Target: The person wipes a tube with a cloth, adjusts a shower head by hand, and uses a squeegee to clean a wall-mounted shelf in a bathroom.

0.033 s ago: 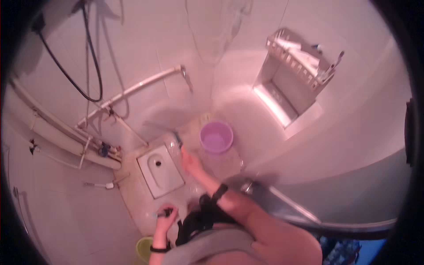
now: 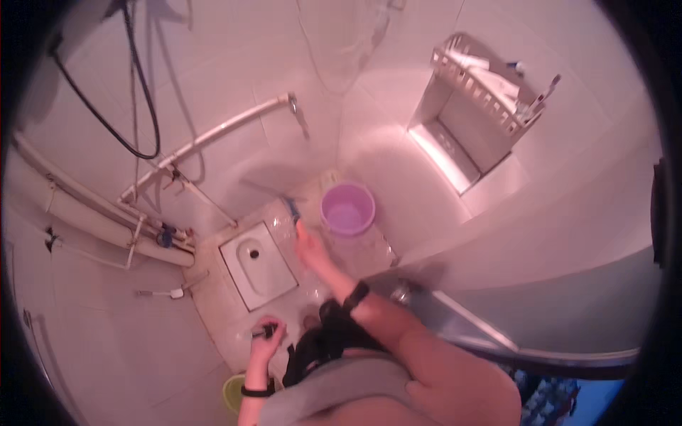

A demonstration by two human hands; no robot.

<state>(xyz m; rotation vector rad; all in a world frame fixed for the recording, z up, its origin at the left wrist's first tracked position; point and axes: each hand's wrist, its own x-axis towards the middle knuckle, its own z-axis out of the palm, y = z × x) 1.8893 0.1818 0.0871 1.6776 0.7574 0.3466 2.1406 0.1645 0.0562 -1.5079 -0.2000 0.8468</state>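
My right hand [image 2: 310, 246] is closed around the orange handle of a brush-like tool [image 2: 292, 207] with a blue far end. It reaches over the wet floor, between the white squat toilet [image 2: 273, 265] and a purple basin [image 2: 348, 186]. Fine detail of the tool is blurred. On the near side of the toilet, my left hand [image 2: 271, 329] has its fingers curled around a small dark object [image 2: 266, 331] whose kind I cannot make out. Dark bands circle both wrists. Beside my left forearm a yellow-green bucket [image 2: 231, 392] shows in part.
White pipes [image 2: 213, 135] with valves run along the left and back walls, and a black hose [image 2: 99, 121] hangs there. A white-handled brush [image 2: 167, 293] lies near the left wall. On the right, a slotted rack [image 2: 476, 85] holds toiletries. A glass panel [image 2: 554, 312] stands close on my right.
The whole view has shifted slightly, so things sit a little higher. My right hand and its tool have moved slightly to the right. Both hands keep their grips.
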